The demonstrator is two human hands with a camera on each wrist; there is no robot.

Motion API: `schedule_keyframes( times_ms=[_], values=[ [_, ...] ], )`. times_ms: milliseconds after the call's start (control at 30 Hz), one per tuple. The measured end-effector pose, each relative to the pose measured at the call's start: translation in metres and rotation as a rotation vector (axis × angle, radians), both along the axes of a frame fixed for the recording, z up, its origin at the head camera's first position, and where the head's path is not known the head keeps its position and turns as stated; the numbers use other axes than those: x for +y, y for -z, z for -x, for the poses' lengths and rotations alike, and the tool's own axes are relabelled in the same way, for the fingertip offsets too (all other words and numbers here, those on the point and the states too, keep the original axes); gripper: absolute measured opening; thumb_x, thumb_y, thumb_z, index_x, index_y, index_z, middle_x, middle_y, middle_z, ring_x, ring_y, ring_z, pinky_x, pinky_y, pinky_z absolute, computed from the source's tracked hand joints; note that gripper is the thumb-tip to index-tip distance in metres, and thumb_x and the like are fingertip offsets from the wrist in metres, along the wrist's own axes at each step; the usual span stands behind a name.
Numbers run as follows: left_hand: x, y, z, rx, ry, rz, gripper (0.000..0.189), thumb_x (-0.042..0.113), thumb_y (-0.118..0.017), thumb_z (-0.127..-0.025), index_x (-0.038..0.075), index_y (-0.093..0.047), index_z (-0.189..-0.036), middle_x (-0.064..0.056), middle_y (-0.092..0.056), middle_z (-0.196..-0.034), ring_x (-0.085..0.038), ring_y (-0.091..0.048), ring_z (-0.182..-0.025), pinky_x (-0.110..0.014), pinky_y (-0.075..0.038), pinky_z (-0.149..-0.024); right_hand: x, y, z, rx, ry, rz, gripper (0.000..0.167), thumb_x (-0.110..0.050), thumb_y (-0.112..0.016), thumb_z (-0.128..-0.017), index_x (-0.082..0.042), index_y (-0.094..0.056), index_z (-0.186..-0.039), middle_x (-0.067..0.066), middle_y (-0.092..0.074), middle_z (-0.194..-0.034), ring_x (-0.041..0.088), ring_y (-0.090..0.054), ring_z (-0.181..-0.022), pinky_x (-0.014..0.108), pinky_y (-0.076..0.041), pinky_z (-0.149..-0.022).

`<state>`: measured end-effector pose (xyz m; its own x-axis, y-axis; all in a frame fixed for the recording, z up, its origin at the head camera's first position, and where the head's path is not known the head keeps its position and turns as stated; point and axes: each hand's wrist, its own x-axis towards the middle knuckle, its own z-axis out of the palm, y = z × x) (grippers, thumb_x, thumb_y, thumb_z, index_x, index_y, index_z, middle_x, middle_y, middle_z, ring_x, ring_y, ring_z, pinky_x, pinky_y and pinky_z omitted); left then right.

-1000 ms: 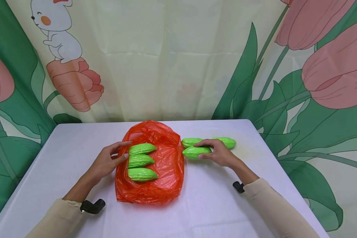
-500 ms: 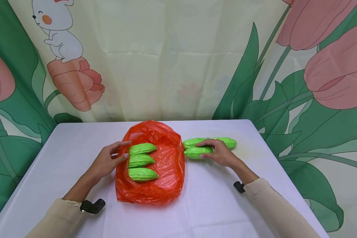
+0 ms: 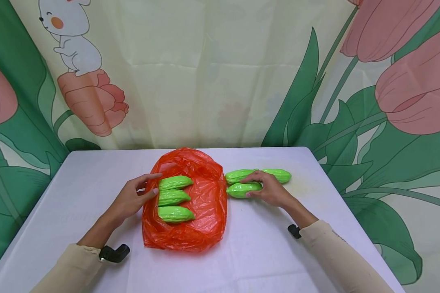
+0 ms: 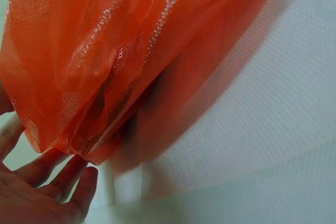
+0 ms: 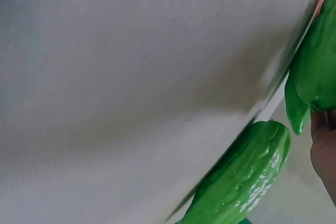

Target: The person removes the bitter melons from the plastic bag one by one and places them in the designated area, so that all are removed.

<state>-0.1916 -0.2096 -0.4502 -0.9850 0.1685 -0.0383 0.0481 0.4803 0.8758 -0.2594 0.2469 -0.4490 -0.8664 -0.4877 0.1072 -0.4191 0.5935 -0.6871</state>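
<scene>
The red plastic bag (image 3: 209,211) lies wide open at the middle of the table, with three bright green bitter melons (image 3: 176,214) side by side along its inner left part. At its left rim, my left hand (image 3: 133,197) holds the thin plastic, thumb and index finger over the edge; in the left wrist view, some fingertips (image 4: 86,174) show below the bag (image 4: 68,66). My right hand (image 3: 269,189) grips another bitter melon (image 3: 240,190) between thumb and fingers, just right of the bag. In the right wrist view, this melon (image 5: 317,61) appears at the right edge.
Behind my right hand lie two more bitter melons, one (image 3: 236,175) close to the bag and one (image 3: 278,175) farther right. A white cloth covers the table (image 3: 264,252). A printed curtain (image 3: 205,81) hangs behind the table's back edge.
My right hand and its bitter melon have shifted very slightly right and towards me, baring more of the melon behind. The left hand and the bag stay where they were.
</scene>
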Motion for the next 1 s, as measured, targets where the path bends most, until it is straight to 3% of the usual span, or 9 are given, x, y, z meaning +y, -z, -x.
schedule_keyframes(
  times_ms=[200,433,667,900,1000],
  values=[
    [0.000,-0.001,0.000,-0.005,0.002,-0.001,0.053,0.024,-0.067,-0.106,0.017,-0.053,-0.157,-0.018,-0.047,-0.164,-0.047,-0.054,-0.139,-0.054,-0.060,-0.104,-0.002,0.004,0.001,0.024,0.011,-0.033,0.047,-0.012,-0.093,-0.080,-0.019,-0.080,-0.124,0.001,-0.073,-0.118,0.024,-0.065,-0.117,0.044,-0.055,-0.103],
    [0.000,0.000,0.000,-0.009,-0.003,-0.002,0.052,0.024,-0.066,-0.106,0.017,-0.053,-0.156,-0.018,-0.047,-0.163,-0.046,-0.054,-0.140,-0.055,-0.059,-0.105,-0.005,0.004,0.001,0.033,0.021,-0.059,0.049,-0.012,-0.094,-0.079,-0.019,-0.080,-0.125,0.002,-0.074,-0.118,0.026,-0.065,-0.118,0.050,-0.053,-0.107],
    [0.000,0.000,0.000,-0.004,0.001,-0.001,0.053,0.024,-0.066,-0.106,0.015,-0.053,-0.157,-0.018,-0.047,-0.163,-0.046,-0.053,-0.141,-0.058,-0.056,-0.108,-0.004,0.003,0.001,0.027,0.034,-0.063,0.048,-0.010,-0.093,-0.080,-0.016,-0.079,-0.126,0.007,-0.075,-0.124,0.038,-0.057,-0.140,0.058,-0.040,-0.124],
    [0.000,-0.001,0.001,-0.015,-0.002,0.000,0.053,0.025,-0.067,-0.106,0.016,-0.053,-0.157,-0.018,-0.047,-0.164,-0.047,-0.053,-0.140,-0.054,-0.060,-0.104,-0.003,-0.004,-0.001,0.018,0.065,-0.039,0.046,-0.013,-0.093,-0.080,-0.016,-0.079,-0.125,0.006,-0.072,-0.121,0.031,-0.064,-0.124,0.055,-0.052,-0.112],
    [0.000,-0.002,0.001,-0.018,-0.005,0.003,0.053,0.025,-0.067,-0.106,0.018,-0.053,-0.157,-0.018,-0.046,-0.164,-0.047,-0.053,-0.140,-0.054,-0.060,-0.104,-0.005,-0.009,-0.003,0.028,0.079,-0.027,0.044,-0.014,-0.092,-0.082,-0.017,-0.080,-0.124,0.007,-0.071,-0.121,0.030,-0.064,-0.125,0.056,-0.052,-0.113]
  ],
)
